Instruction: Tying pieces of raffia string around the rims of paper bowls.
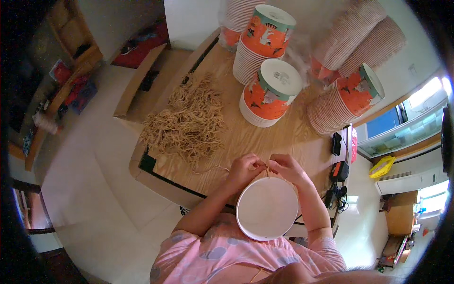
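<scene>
A white paper bucket [267, 208], its open mouth facing up, sits against my body at the table's near edge. At the far side of its rim, my left hand [242, 170] and my right hand [287, 168] meet, fingers closed in a pinch. Between the fingertips runs a thin tan twine [268, 171] that reaches down to the bucket's rim; how it is fastened there is too small to tell. A loose strand trails leftward from my left hand across the tabletop. Left of my hands lies a tangled heap of tan twine [189, 123].
Stacked orange-and-green paper buckets [270, 94] stand upside down beyond my hands, with a taller stack [260, 42] behind. Another stack [340, 102] lies tilted at right. Plastic-wrapped stacks [352, 35] lean at the back. A black-and-orange box [339, 171] and cables sit near the right edge.
</scene>
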Motion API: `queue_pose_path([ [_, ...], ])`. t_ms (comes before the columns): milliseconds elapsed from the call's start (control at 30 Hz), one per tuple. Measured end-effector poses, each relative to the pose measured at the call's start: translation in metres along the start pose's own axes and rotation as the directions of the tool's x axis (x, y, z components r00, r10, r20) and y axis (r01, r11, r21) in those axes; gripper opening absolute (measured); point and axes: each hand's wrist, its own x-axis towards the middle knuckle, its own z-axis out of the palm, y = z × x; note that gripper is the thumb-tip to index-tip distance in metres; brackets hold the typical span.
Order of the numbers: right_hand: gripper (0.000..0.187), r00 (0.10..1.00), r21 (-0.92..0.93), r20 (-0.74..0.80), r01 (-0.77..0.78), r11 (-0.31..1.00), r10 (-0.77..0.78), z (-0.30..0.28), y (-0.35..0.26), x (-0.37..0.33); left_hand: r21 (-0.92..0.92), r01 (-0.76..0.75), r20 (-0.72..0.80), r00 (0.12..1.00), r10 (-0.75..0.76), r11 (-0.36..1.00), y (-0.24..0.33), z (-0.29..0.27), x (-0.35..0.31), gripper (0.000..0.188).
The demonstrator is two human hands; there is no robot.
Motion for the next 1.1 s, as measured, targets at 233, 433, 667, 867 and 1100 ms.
queue_pose_path([
  [233,0.008,0.997,0.044,0.06,-0.044,0.998,0.041,-0.004,-0.015,-0.001,0.079,-0.028,-0.008,1.0,0.029,0.996,0.001,-0.008,-0.001,0.018],
  [433,0.009,0.978,0.297,0.044,0.183,0.937,-0.205,0.0,0.017,0.001,-0.071,0.077,-0.001,0.997,-0.077,0.995,0.006,-0.012,-0.004,0.02],
  [667,0.011,0.912,0.25,0.038,0.388,0.887,-0.409,0.005,0.03,0.006,-0.097,0.017,0.022,1.0,-0.015,0.995,-0.015,0.0,-0.002,0.023],
  [867,0.008,0.922,0.185,0.017,0.377,0.908,-0.386,0.007,0.021,0.004,-0.125,0.118,0.102,0.989,-0.105,0.985,-0.002,-0.002,0.001,0.026],
  [1100,0.009,0.914,0.165,0.092,0.377,0.911,-0.395,-0.004,0.015,0.0,-0.17,0.108,0.092,0.991,-0.093,0.98,-0.004,-0.003,0.002,0.024],
])
